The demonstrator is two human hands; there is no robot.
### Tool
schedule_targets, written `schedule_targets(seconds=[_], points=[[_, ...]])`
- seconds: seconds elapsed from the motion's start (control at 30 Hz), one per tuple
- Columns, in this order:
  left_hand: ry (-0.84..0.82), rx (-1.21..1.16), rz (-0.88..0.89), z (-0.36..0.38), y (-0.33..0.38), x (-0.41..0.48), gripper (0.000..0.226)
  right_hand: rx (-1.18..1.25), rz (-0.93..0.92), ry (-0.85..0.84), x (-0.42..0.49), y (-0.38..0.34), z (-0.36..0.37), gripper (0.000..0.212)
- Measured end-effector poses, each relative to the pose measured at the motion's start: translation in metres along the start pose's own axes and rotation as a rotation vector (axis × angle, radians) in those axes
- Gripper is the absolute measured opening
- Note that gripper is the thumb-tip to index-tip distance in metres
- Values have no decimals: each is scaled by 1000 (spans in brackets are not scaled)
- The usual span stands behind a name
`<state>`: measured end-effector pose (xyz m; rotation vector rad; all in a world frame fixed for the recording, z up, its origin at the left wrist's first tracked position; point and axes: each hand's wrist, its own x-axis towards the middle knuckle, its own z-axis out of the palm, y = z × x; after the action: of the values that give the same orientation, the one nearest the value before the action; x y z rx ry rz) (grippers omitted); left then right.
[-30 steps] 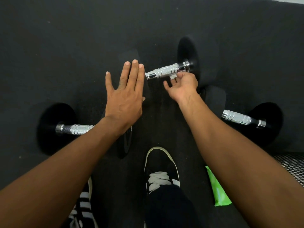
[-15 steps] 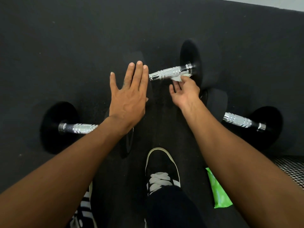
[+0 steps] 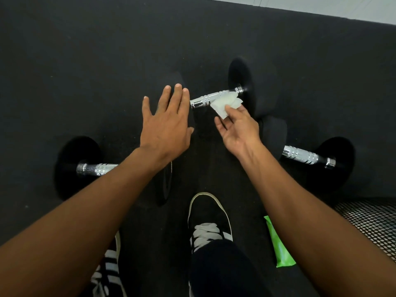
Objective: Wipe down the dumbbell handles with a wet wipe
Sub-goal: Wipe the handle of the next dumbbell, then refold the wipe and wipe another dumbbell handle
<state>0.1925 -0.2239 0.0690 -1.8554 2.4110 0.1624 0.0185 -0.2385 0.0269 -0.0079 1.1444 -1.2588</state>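
Observation:
Three black dumbbells with chrome handles lie on the dark mat. The far dumbbell's handle is in the middle, and my left hand rests flat, fingers straight, on its left weight. My right hand pinches a white wet wipe at the fingertips and holds it against the right part of that handle. The left dumbbell's handle is partly hidden by my left forearm. The right dumbbell's handle lies bare beyond my right forearm.
A green wipe pack lies on the mat by my right forearm. My two black-and-white shoes are at the bottom centre. A metal mesh surface is at the lower right. A pale floor strip borders the mat at the top right.
My right hand has turned palm-up and the wipe has unfolded into clear view on the handle's right part. My left hand stays flat on the weight.

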Motion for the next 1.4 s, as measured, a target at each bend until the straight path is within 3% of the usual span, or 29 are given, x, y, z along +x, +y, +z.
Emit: schedule_targets(seconds=[0.2, 0.4, 0.5, 0.67, 0.73, 0.93, 1.1, 1.3, 1.4], points=[[74, -412, -34, -41, 22, 1, 51, -233, -85, -112, -29, -20, 2, 31], [-47, -849, -134, -75, 43, -9, 48, -393, -145, -229, -70, -45, 8, 28], [-39, -1065, -279, -87, 49, -21, 48, -540, -170, -272, -92, -59, 15, 25], [-164, -1532, -555, -104, 41, -39, 16, -709, -161, -327, -124, -82, 31, 20], [-198, -1630, -628, -113, 33, -46, 14, -756, -158, -324, -135, -92, 39, 22], [-291, -1801, -677, -127, 2, -70, 32, -858, -130, -333, -153, -98, 62, 29], [-340, -1894, -659, -127, -19, -85, 14, -962, -123, -416, -165, -88, 83, 30], [-332, -1844, -590, -144, -62, -100, 14, -1203, -63, -507, -191, -82, 115, 28], [-337, -1752, -583, -162, -85, -107, 22, -1342, -130, -561, -208, -72, 131, 36]])
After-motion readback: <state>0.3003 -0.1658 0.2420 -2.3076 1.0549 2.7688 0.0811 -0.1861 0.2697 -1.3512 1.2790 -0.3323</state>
